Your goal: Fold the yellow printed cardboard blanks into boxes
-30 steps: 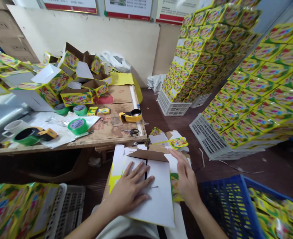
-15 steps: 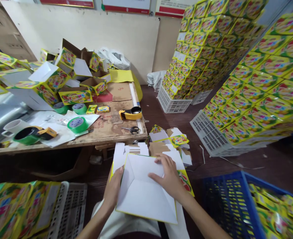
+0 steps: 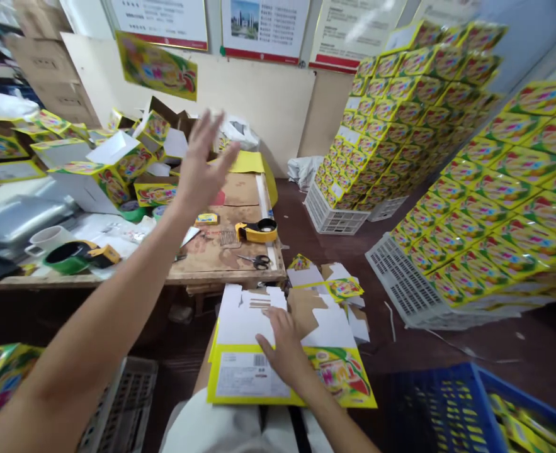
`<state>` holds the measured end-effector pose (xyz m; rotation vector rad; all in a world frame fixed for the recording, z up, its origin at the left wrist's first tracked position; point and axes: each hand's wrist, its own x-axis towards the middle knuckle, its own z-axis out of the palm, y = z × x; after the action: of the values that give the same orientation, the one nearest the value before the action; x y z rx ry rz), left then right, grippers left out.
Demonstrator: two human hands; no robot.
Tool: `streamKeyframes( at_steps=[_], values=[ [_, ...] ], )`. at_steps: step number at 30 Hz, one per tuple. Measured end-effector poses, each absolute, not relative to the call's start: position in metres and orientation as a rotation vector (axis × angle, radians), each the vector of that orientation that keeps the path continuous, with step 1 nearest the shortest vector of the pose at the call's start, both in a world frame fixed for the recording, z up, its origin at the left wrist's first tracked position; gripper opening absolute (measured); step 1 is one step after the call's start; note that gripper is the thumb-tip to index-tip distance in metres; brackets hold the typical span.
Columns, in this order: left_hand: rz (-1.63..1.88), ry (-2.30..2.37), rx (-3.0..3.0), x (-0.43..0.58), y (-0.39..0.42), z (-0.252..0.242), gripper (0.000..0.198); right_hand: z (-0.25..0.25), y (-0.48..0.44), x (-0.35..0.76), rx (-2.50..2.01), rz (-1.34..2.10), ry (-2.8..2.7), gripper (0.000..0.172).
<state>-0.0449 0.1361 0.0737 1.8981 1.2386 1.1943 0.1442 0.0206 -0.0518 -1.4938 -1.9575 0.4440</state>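
Holding our left hand (image 3: 206,163) wide and empty at ten o'clock, a box (image 3: 157,66) airborne at eleven, we should steady flat cardboard (image 3: 244,333) at six under our part-open, ungripping right hand (image 3: 284,349).

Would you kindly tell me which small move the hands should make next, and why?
Probably bring the left hand down to help lift the flat yellow-and-white printed cardboard carton: the right hand rests on it, while the left is raised, open and empty, with a yellow-green box apparently airborne beyond.
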Motion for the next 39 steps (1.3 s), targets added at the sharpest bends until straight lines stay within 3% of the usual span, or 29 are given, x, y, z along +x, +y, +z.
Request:
streamKeyframes(
  at_steps=[3,5,11,14,16,18,21,23,29,39],
  values=[
    [1.171,1.171,2.105,-0.041,0.141,0.067,0.042,-0.071,0.031,0.133,-1.633,0.301,-2.097,0.052],
    [1.137,1.178,2.184,-0.047,0.134,0.046,0.035,-0.078,0.037,0.134,-1.682,0.26,-2.135,0.051],
    [1.028,1.454,1.858,-0.074,0.065,-0.053,0.029,-0.074,0.026,0.138,-1.651,0.284,-2.16,0.018],
    [1.016,1.507,1.732,-0.08,0.037,-0.077,0.028,-0.071,0.002,0.138,-1.639,0.311,-2.156,0.004],
    [1.034,1.495,1.685,-0.083,0.03,-0.08,0.028,-0.069,-0.014,0.14,-1.598,0.352,-2.181,0.009],
    [1.049,1.485,1.655,-0.084,0.029,-0.079,0.029,-0.069,-0.021,0.144,-1.581,0.379,-2.203,0.004],
    [0.995,1.471,1.665,-0.079,0.033,-0.078,0.031,-0.072,-0.014,0.152,-1.666,0.293,-2.173,0.035],
    [0.924,1.453,1.708,-0.072,0.032,-0.08,0.033,-0.072,-0.002,0.154,-1.711,0.229,-2.155,0.043],
    [0.864,1.46,1.782,-0.061,0.017,-0.087,0.033,-0.063,0.009,0.153,-1.686,0.302,-2.176,0.004],
    [0.928,1.285,1.294,-0.056,0.028,-0.056,0.039,-0.009,-0.029,0.169,-1.525,0.252,-2.139,0.012]
  ],
)
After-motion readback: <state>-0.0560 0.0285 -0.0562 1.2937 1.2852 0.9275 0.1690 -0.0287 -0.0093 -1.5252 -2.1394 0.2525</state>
